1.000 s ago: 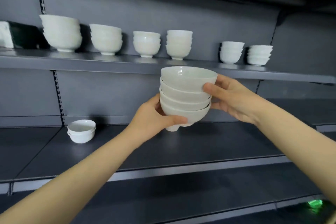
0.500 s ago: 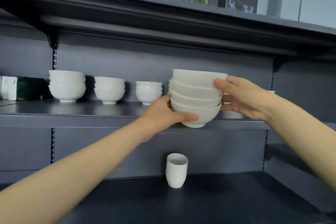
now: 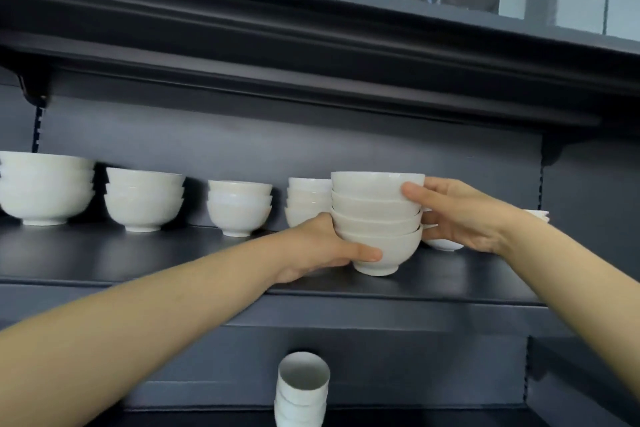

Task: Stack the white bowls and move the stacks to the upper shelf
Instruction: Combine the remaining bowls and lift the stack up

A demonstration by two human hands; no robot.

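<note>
Gripping an upright, rims-up stack of four white ceramic bowls (image 3: 376, 218), the left hand (image 3: 320, 248) cups its base, the right hand (image 3: 462, 215) its rim.

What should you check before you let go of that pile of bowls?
1. Both hands hold the stack of bowls: ok. The left hand is low and the right hand is high.
2. Four bowls nested and level: ok.
3. Bottom foot resting on the upper shelf: cannot tell. It looks right at the surface.
4. Gap to the neighbouring stack: cannot tell. They overlap in this view.
5. Lined up with the row: not ok. It seems to stand forward, near the front edge.
</note>
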